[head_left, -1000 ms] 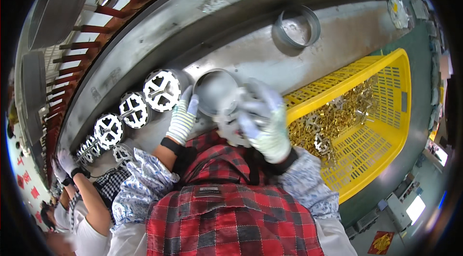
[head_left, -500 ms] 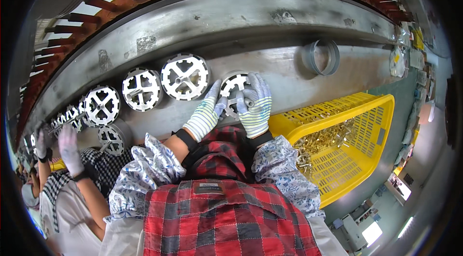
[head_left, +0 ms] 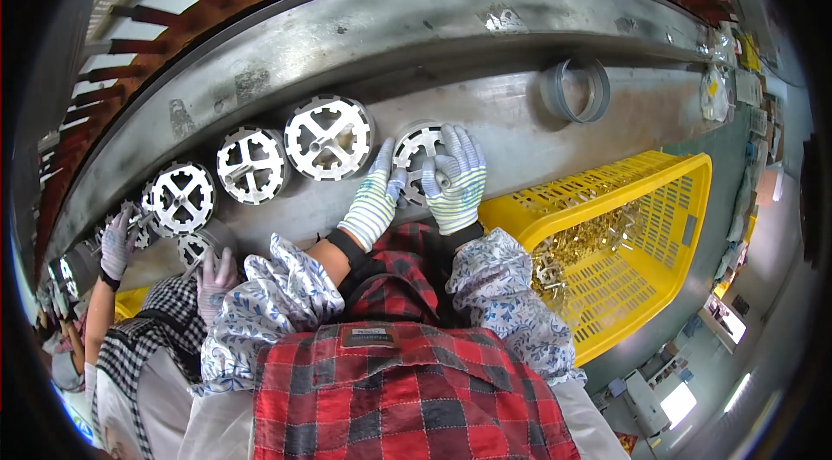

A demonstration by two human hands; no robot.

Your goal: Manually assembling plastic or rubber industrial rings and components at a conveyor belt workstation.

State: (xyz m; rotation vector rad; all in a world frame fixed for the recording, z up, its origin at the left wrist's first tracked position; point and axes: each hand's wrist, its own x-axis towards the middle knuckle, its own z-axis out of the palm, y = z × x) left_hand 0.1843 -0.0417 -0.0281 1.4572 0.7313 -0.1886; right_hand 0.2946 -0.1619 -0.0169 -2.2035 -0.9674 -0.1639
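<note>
A round metal wheel (head_left: pixel 418 144) with a notched rim and spokes stands on the grey metal bench in front of me, partly covered by my gloved hands. My left hand (head_left: pixel 373 204) is closed against its left side, fingers along the rim. My right hand (head_left: pixel 459 178) lies over its right side, fingers on the rim and thumb bent inward toward the hub. The hub itself is mostly hidden. To the left stands a similar wheel with crossed spokes (head_left: pixel 329 137), then another (head_left: pixel 250 165), with several more beyond.
A plain metal ring (head_left: pixel 575 91) stands at the right on the bench (head_left: pixel 646 104). Close by my right arm, a yellow plastic basket (head_left: pixel 685 226) holds many small brass-coloured parts (head_left: pixel 589 243). At the left, a co-worker's gloved hands (head_left: pixel 217 282) are at other wheels.
My hands keep nearly the same hold on the wheel. The co-worker's nearer hand has come down and right to a lower wheel; the other hand has moved up and right.
</note>
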